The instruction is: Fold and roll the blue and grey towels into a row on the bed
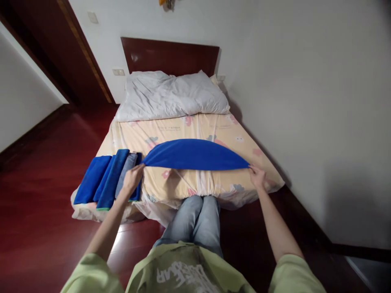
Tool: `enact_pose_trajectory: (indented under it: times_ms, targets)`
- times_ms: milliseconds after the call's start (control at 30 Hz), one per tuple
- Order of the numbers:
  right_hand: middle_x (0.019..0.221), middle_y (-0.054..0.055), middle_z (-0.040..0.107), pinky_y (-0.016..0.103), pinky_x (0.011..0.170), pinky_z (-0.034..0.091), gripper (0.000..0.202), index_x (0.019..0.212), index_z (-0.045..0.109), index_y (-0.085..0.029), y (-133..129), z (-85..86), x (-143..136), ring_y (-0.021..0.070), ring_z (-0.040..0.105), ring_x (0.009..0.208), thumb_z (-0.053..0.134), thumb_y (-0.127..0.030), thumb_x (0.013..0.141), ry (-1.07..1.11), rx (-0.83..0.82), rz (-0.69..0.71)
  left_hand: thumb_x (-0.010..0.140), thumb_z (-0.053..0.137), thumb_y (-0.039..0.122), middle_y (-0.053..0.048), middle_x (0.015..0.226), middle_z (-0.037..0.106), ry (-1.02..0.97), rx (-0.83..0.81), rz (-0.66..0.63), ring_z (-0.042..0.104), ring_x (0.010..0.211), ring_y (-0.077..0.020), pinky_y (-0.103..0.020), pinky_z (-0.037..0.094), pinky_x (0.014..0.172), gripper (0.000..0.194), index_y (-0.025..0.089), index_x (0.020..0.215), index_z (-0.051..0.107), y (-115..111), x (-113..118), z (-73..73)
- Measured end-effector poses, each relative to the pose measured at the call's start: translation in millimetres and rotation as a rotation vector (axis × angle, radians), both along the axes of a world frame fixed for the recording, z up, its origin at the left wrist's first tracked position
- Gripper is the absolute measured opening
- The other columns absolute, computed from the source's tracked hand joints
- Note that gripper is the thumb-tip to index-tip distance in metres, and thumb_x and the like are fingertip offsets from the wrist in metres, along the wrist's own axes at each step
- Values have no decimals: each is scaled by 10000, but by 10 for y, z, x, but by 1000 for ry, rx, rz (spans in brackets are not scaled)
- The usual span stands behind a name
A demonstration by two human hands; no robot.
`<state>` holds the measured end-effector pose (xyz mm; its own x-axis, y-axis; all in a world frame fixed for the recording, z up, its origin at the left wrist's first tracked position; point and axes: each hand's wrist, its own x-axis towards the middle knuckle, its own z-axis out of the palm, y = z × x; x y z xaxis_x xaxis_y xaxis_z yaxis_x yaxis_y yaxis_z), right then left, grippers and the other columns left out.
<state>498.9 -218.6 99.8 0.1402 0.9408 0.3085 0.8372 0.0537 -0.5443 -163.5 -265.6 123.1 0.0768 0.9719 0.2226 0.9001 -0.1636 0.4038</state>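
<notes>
A blue cloth [197,154] is stretched sideways above the bed, its far edge bowed away from me. My left hand [133,178] pinches its left corner, beside several folded cloths. The right corner is gripped between the fingers of my right hand [257,176], over the right part of the bed. At the bed's front left lie folded blue cloths [93,179], one with a green edge [113,179], and a grey-blue folded one [126,173] among them. Part of the rightmost folded cloth is hidden behind my left hand.
The bed has a pale patterned sheet [195,183], a crumpled white quilt [174,95] at its far end and a dark red headboard [174,57]. A wall [305,101] runs along the right. My legs touch or nearly touch the front edge.
</notes>
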Motion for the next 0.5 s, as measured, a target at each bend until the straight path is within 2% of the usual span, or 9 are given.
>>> enact_pose_trajectory:
  times_ms: [100, 200, 300, 400, 500]
  targets:
    - [998, 110, 800, 500, 921, 608, 188, 741, 721, -247, -292, -563, -234, 327, 760, 1003, 535, -273, 742, 66, -28, -119, 973, 432, 169, -105, 1286, 711, 55, -186, 78, 692, 1150, -259, -306, 542, 938, 349, 171, 1177, 716, -372, 140, -587]
    - [841, 95, 802, 464, 839, 630, 149, 621, 710, -238, -533, -949, -326, 302, 774, 822, 568, -282, 637, 85, -88, -179, 977, 440, 221, -123, 1173, 750, 68, -304, 163, 717, 1069, -268, -289, 533, 872, 330, 173, 1127, 730, -657, 215, -940]
    - [764, 103, 791, 448, 777, 630, 164, 566, 711, -248, -619, -1126, -254, 297, 753, 710, 563, -307, 606, 101, -103, -291, 991, 412, 264, -139, 1167, 754, 13, -291, 243, 726, 1053, -281, -296, 526, 895, 374, 160, 1143, 738, -802, 201, -1063]
    - [674, 130, 763, 419, 686, 618, 222, 582, 741, -238, -568, -1156, -139, 289, 704, 590, 543, -333, 609, 114, -77, -404, 995, 410, 300, -120, 1103, 774, -49, -262, 333, 738, 1013, -275, -286, 534, 878, 394, 168, 1155, 746, -822, 159, -1051]
    - [673, 147, 759, 386, 649, 602, 257, 626, 775, -217, -499, -1148, -59, 265, 669, 549, 544, -329, 615, 118, -48, -422, 992, 424, 299, -112, 1137, 769, -36, -267, 335, 726, 1057, -274, -286, 536, 899, 394, 164, 1173, 747, -798, 134, -1032]
